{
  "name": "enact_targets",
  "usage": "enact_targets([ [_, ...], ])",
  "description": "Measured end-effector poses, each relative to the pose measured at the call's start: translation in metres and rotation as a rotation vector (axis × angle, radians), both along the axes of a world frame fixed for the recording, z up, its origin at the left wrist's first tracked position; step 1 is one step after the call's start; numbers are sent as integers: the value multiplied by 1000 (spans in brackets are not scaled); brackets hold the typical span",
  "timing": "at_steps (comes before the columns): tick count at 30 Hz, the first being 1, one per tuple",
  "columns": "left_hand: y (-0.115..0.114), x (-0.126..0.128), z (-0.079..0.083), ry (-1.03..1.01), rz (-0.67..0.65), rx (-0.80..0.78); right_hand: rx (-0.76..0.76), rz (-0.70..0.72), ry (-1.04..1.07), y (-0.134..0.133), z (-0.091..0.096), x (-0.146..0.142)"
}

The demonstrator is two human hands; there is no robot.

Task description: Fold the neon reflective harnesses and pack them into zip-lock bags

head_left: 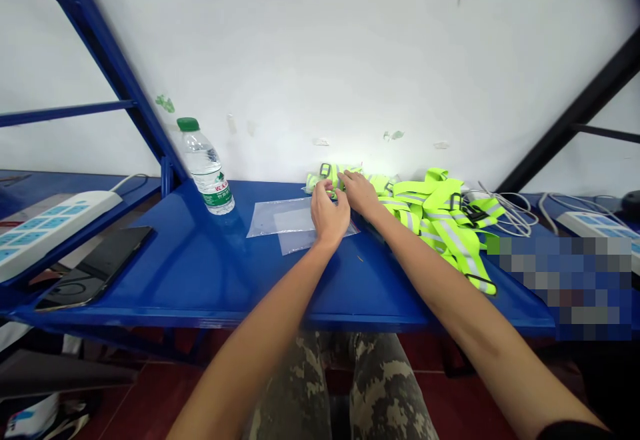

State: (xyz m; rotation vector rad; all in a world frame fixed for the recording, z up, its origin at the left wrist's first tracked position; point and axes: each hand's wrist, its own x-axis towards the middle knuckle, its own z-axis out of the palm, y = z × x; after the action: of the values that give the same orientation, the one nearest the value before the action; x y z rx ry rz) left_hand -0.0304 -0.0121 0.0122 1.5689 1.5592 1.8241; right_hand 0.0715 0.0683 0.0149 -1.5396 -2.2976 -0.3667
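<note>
A bundle of fluorescent yellow reflective straps (440, 217) with black buckles lies on the blue metal shelf (200, 273), heaped to the right. Its folded end (327, 177) sits against the wall, and my left hand (330, 212) pinches that end between fingers and thumb. My right hand (360, 193) rests beside it, with fingers lying across the strap; whether they grip it, I cannot tell. Just in front of my left hand lies a flat transparent plastic bag (280, 220), its corner partly beneath that hand.
A plastic water bottle (206, 170) with a green cap stands left of the bag against the wall. A dark phone (95, 267) and a white power strip (50, 227) are at the left. White cables (505, 213) and another power strip (590, 227) are at the right. A blurred patch hides the right front.
</note>
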Motion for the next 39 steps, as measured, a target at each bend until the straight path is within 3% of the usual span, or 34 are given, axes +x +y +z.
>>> enact_targets([
  [4, 0, 2, -3, 42, -87, -70, -58, 39, 37, -3, 11, 9],
  [7, -1, 4, -5, 110, -150, -72, -1, 31, 98, -27, 25, 29],
  [11, -3, 11, -12, 284, -290, -46, 36, -227, 89, -73, 35, 69],
  [14, -6, 16, -18, 449, -362, -22, -107, -331, 33, -98, 27, 89],
  [18, -8, 16, -22, 567, -446, 14, -260, -197, 13, -106, 8, 98],
  [22, -13, 14, -20, 663, -530, 78, -182, -109, 166, -99, 1, 101],
  [27, -17, 18, -14, 775, -521, 117, -241, 232, 752, -99, 6, 101],
  [31, -15, 16, -9, 723, -454, 81, -363, 353, 1092, -107, 15, 99],
  [34, -12, 12, -4, 607, -329, 32, -368, 343, 1009, -112, 22, 103],
  [39, 0, 7, -1, 201, -177, 53, -224, 120, 497, -108, 20, 111],
])
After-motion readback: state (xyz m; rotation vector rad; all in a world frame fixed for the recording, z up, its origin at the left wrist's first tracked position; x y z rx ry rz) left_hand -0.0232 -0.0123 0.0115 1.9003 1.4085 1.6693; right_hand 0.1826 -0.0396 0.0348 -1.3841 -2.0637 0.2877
